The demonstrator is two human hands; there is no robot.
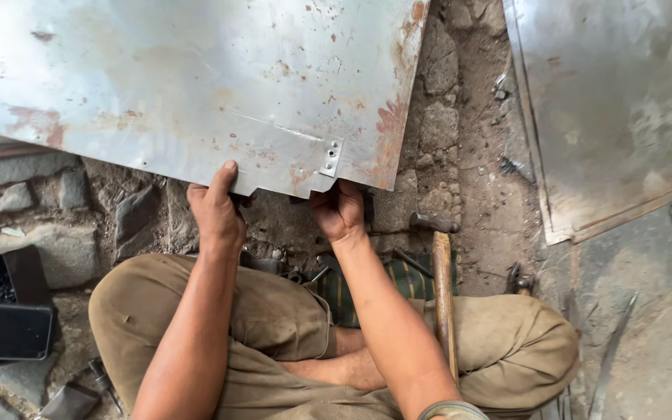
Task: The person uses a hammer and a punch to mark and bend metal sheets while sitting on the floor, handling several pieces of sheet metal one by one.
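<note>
A large rust-spotted metal sheet (196,85) fills the upper left of the head view. My left hand (215,206) grips its near edge, thumb on top and fingers under it. My right hand (338,210) holds the same edge from below, just beneath a small riveted metal tab (330,158). I sit cross-legged in khaki trousers on stony ground. A hammer with a wooden handle (442,288) lies by my right knee, its head on the stones.
A second metal sheet (616,109) lies at the upper right. A dark box (5,311) stands at the left. A striped green cloth (398,284) and small tools lie between my legs. Rough stones and dirt (460,155) cover the ground between the sheets.
</note>
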